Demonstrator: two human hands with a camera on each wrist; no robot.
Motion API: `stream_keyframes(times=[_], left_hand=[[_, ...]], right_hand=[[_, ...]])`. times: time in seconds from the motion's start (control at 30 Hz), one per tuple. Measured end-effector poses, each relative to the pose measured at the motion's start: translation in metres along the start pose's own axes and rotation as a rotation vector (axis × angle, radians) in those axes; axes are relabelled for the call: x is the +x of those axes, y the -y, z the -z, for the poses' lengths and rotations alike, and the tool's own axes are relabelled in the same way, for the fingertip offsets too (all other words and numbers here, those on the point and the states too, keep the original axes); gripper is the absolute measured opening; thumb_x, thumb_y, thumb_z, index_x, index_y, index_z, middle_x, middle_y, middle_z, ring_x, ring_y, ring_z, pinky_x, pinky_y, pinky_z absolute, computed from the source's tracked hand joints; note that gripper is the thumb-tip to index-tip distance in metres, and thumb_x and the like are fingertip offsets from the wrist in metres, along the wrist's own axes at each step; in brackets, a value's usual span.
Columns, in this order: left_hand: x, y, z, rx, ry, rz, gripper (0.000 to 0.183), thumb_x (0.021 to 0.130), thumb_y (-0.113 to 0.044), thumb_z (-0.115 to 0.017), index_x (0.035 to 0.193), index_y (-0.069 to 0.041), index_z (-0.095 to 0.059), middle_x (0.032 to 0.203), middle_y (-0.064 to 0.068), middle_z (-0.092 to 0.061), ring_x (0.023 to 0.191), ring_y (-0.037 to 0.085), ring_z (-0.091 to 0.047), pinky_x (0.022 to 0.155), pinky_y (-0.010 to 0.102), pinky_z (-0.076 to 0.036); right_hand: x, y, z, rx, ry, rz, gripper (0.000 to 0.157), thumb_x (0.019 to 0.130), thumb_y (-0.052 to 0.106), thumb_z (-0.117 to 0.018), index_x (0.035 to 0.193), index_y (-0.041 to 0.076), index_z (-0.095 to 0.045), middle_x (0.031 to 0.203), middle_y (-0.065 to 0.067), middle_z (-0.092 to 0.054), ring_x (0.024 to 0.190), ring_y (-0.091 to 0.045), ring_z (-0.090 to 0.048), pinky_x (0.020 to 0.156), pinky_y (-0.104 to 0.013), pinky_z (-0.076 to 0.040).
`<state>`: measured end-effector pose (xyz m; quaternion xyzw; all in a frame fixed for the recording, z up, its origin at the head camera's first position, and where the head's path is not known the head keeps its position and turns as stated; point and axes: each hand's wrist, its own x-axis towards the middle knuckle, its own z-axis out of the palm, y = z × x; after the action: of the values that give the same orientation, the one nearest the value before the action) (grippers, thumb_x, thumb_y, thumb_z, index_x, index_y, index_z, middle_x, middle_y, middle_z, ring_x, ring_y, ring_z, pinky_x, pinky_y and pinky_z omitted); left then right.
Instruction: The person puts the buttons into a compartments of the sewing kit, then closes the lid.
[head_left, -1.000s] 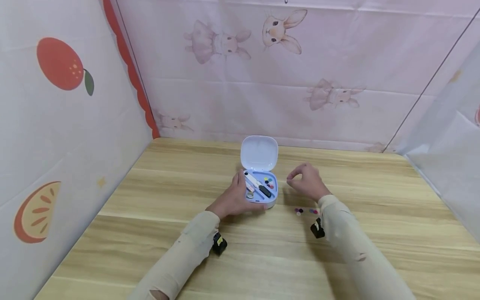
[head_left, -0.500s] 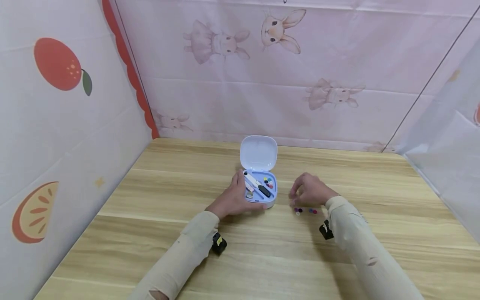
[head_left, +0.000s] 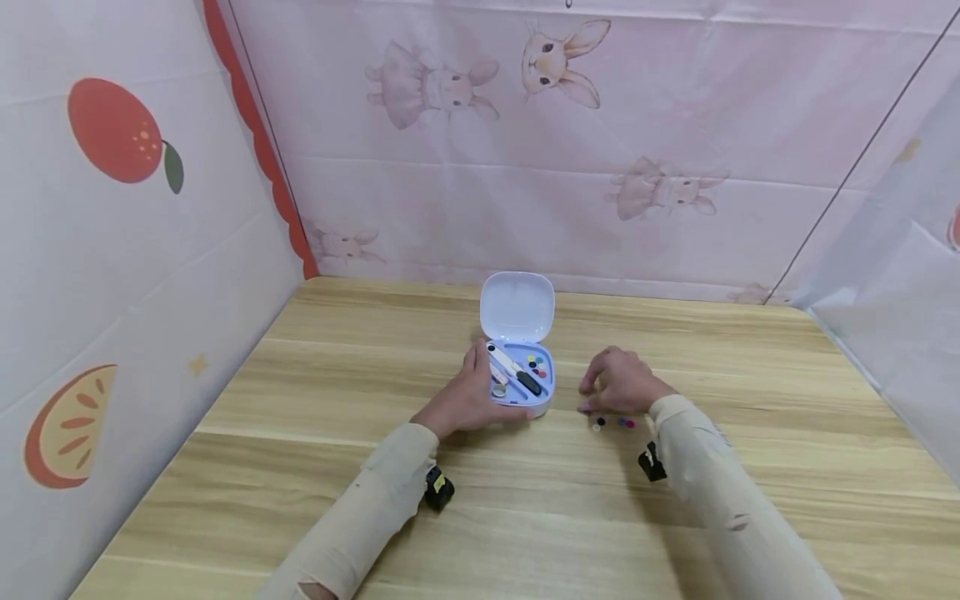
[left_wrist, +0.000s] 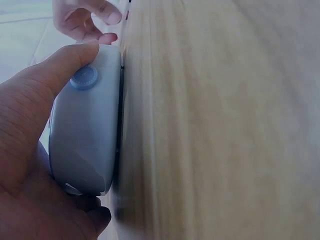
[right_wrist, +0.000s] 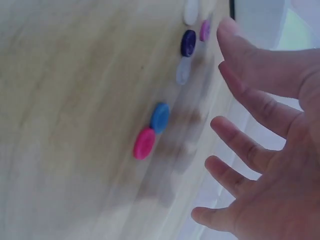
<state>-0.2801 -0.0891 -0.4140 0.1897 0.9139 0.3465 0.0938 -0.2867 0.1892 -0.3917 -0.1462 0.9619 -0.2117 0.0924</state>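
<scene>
Apparently the likeliest trouble is a scattered button: the loose buttons point(right_wrist: 160, 117) beside the right hand point(head_left: 624, 383), right of centre, are small and flat, so an off-centre pinch could flick one away. That hand's thumb and forefinger stand narrowly apart, with nothing plainly held between them; whether a fingertip touches the purplish button point(right_wrist: 205, 30) I cannot tell. At centre, the left hand point(head_left: 465, 402) grips a small open case point(left_wrist: 85, 140), thumb along its front; a jolt from that hold could shake the buttons point(head_left: 542, 374) inside out of their compartment. The right sleeve point(head_left: 720, 492) might also brush the loose ones if the forearm dips. Everything rests on a pale wood-grain table point(head_left: 480, 533). A pink rabbit-print cloth point(head_left: 450, 217) hangs across the top; a white fruit-print sheet point(head_left: 45, 275) fills the left.
</scene>
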Motion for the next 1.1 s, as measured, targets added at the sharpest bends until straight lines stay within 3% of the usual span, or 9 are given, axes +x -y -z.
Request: stream_keyframes(times=[0.23,0.47,0.77,1.1], left_hand=[[0.0004,0.0002,-0.0009,-0.003,-0.007,0.008,0.136,0.073,-0.059,-0.084,0.162,-0.01,0.006,0.159,0.015,-0.019,0.128,0.031,-0.046,0.107,0.046,-0.043],[0.0001,-0.0004,-0.0017,0.003,-0.008,0.01,0.134,0.073,-0.059,-0.085,0.161,-0.011,0.004,0.155,0.014,-0.024,0.125,0.03,-0.047,0.107,0.045,-0.043],[0.0,-0.0006,-0.0018,0.0,-0.012,-0.001,0.133,0.073,-0.058,-0.085,0.161,-0.01,0.002,0.155,0.015,-0.023,0.125,0.03,-0.047,0.107,0.044,-0.043],[0.0007,0.0011,-0.0025,0.015,-0.009,0.011,0.136,0.072,-0.06,-0.085,0.162,-0.009,0.004,0.158,0.015,-0.021,0.127,0.031,-0.047,0.109,0.044,-0.041]], right_hand=[[-0.0031,-0.0002,0.0007,0.015,0.012,-0.003,0.017,0.077,0.023,-0.089,0.083,0.017,-0.075,0.119,-0.01,-0.063,0.122,-0.038,-0.05,0.102,-0.07,-0.033],[-0.003,-0.0027,-0.0017,0.021,-0.022,-0.003,0.011,0.081,0.022,-0.086,0.081,0.02,-0.075,0.135,-0.018,-0.058,0.132,-0.043,-0.044,0.106,-0.074,-0.026],[-0.001,0.0005,-0.0049,0.012,-0.012,0.026,0.01,0.082,0.019,-0.085,0.08,0.019,-0.075,0.129,-0.016,-0.063,0.13,-0.041,-0.046,0.102,-0.073,-0.028],[0.0022,0.0011,-0.0079,0.017,-0.082,0.015,0.007,0.081,0.018,-0.086,0.082,0.018,-0.079,0.128,-0.016,-0.064,0.128,-0.039,-0.046,0.104,-0.074,-0.022]])
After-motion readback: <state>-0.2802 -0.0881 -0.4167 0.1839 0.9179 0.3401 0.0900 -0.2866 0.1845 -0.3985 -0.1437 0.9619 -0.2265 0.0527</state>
